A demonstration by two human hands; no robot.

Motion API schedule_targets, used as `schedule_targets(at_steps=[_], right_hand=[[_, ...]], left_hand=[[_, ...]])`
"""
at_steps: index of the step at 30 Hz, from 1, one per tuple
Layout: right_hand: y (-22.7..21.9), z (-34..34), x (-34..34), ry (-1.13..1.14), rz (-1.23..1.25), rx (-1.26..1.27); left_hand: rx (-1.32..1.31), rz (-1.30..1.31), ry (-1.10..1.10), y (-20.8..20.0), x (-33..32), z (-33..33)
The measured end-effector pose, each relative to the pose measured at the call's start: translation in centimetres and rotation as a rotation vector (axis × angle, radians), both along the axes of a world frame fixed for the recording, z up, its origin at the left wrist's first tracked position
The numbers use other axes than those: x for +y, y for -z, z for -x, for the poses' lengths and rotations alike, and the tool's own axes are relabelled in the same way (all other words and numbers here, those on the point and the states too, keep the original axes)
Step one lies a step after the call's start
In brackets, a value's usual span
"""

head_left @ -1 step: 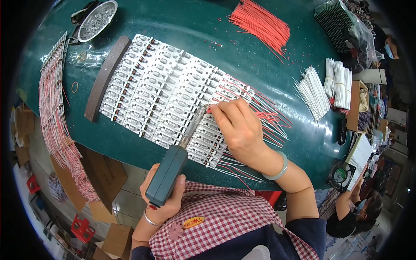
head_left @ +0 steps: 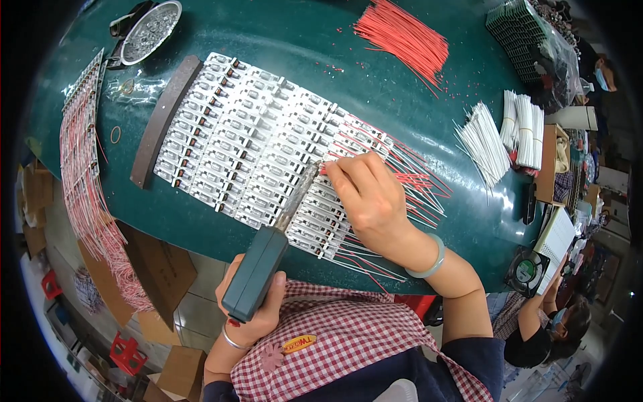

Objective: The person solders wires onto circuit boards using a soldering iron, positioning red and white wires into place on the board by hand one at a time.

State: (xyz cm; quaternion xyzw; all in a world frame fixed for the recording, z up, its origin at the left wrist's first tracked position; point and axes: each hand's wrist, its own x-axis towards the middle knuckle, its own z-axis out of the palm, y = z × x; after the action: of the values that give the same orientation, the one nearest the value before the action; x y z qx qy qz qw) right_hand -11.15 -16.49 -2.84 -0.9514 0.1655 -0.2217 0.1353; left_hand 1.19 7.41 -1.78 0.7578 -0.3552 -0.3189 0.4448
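Observation:
My left hand [head_left: 256, 305] is wrapped round the dark green, boxy handle of a soldering gun [head_left: 254, 271]. Its metal barrel points up and away, the tip meeting the white panel of small circuit boards [head_left: 248, 134] beside my right fingertips. My right hand [head_left: 368, 194] is closed in a pinch over the panel's right part, on the end of a red wire [head_left: 323, 169]; the fingers partly hide it. Red and white wires [head_left: 418, 181] fan out to the right from the panel's right-hand strip, some passing beneath my right hand.
A dark curved bar [head_left: 164, 124] lies along the panel's left edge. Loose red wires [head_left: 402, 40] and white wires [head_left: 485, 144] lie farther off. A metal dish [head_left: 153, 32] stands far left, near wired boards [head_left: 84, 134] hanging over the table edge. A small fan [head_left: 527, 270] sits right, near another person.
The soldering gun's handle has shifted very slightly left and toward me, together with my left hand. My right hand stays at the same spot on the panel.

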Motion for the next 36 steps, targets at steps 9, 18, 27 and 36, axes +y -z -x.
schedule_targets(at_steps=[9, 18, 27, 36], right_hand=[[0.1, 0.0, -0.1, -0.014, 0.035, -0.003], [0.1, 0.1, 0.0, -0.018, 0.050, 0.010], [-0.1, 0.0, 0.4, 0.009, 0.019, 0.026], [-0.2, 0.1, 0.4, 0.029, 0.033, 0.057]], left_hand=[[-0.013, 0.087, -0.067, -0.1, -0.1, 0.1], [-0.053, 0.037, 0.031, 0.8, 0.2, 0.0], [0.031, 0.018, 0.009, 0.7, -0.5, 0.2], [-0.146, 0.135, 0.118, 1.8, 1.0, -0.4]])
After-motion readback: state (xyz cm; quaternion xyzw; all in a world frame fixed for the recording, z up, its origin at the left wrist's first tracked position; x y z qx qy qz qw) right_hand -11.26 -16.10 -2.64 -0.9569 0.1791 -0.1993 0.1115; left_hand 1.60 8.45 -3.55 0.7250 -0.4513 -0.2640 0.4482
